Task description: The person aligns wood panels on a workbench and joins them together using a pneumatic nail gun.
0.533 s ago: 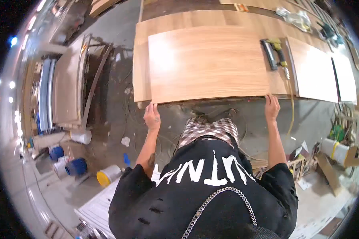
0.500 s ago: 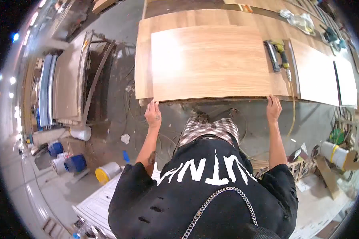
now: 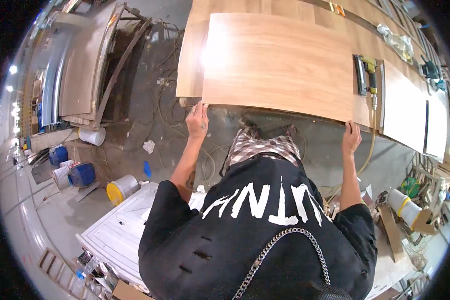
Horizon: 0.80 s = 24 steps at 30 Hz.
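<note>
A: How far'd it get?

B: Big brown wood-grain sheet (image 3: 191, 75) was underneath, smaller rectangular tan wooden panel (image 3: 280, 65) already on top — couldn't tell if fastened. Green-and-black nail gun (image 3: 371, 72) lay unheld. Left hand (image 3: 197, 120), right hand (image 3: 352, 138) pinched panel's near corners.

Before you, the wood-grain tabletop (image 3: 191, 65) bears a smaller panel (image 3: 280, 62) along its near edge. Toward the tabletop's right edge lie a nail gun (image 3: 371, 79) and glossy panels (image 3: 403, 107).
</note>
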Each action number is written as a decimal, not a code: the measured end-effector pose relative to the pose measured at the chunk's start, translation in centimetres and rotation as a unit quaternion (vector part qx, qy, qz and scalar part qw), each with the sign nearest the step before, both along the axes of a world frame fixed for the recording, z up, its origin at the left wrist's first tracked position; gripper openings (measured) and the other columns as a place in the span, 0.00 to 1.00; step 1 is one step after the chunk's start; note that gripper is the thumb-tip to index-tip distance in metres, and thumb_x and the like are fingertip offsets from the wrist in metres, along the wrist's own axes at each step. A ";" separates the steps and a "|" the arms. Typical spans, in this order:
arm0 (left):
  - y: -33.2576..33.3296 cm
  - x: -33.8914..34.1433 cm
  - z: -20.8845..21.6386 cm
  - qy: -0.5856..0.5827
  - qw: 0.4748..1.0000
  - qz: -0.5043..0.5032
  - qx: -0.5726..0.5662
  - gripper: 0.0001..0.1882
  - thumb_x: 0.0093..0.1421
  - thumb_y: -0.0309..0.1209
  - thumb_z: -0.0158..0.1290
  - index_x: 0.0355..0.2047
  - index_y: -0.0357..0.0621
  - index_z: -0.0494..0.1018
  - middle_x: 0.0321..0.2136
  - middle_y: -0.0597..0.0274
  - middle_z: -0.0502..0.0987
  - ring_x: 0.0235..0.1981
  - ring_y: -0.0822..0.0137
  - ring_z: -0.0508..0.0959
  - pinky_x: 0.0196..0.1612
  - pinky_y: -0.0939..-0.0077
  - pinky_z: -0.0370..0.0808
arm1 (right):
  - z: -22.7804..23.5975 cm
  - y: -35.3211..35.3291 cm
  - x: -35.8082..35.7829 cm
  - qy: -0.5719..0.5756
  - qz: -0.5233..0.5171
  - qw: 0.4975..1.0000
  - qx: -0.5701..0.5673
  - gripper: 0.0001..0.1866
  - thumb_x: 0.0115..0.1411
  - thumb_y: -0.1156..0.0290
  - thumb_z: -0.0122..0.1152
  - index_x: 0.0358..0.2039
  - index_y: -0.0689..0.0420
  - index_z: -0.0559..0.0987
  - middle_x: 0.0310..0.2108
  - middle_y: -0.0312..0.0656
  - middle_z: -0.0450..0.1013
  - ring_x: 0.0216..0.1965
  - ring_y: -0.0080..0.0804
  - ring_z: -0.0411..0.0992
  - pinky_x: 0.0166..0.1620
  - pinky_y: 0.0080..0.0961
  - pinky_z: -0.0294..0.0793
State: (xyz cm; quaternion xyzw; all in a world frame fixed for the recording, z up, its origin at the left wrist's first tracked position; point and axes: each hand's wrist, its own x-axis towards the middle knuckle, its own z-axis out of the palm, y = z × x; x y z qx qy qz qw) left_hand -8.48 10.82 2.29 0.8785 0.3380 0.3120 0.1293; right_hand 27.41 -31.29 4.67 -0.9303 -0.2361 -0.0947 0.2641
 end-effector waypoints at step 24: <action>3.8 -2.8 3.2 0.376 0.918 0.122 0.005 0.33 0.53 0.24 0.49 0.60 0.32 0.57 0.64 0.42 0.53 0.66 0.44 0.52 0.62 0.40 0.51 | 0.3 1.8 -1.4 -0.036 -0.017 0.999 -0.028 0.08 0.61 0.67 0.58 0.36 0.57 0.79 0.37 0.43 0.76 0.40 0.44 0.74 0.43 0.32 0.73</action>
